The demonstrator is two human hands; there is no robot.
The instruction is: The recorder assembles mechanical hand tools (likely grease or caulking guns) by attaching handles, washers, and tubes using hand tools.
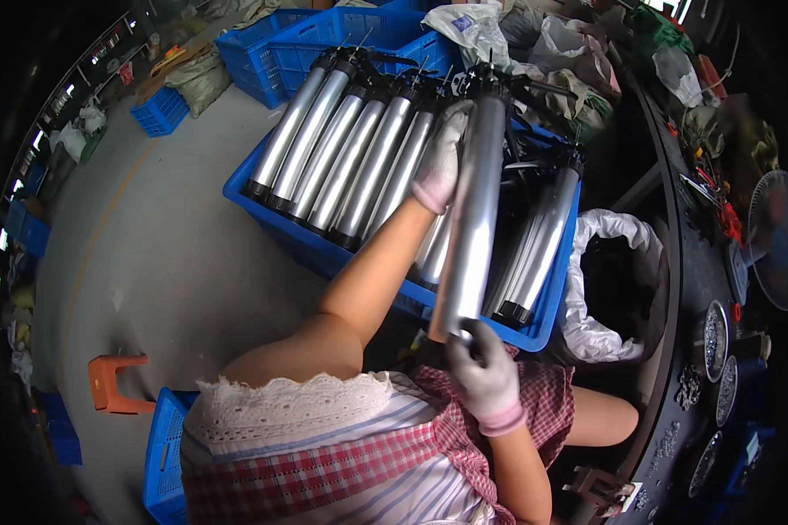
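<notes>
Two gloved hands hold one silver tube above a blue crate of like tubes.

Grey concrete floor [149,236] lies open to the left; blue crate [324,254] sits just ahead of the knees, its near rim under the lifted tube; a row of six silver tubes [341,157] with black caps leans along the left side, about two more at the right wall; lifted silver tube [474,210] runs lengthwise over the crate; white bag [587,324] stands just right of the crate; orange stool [114,381] stands well apart; left hand [442,157] wraps the upper end, fingers closed round it; right hand [486,372] grips the lower end.
</notes>
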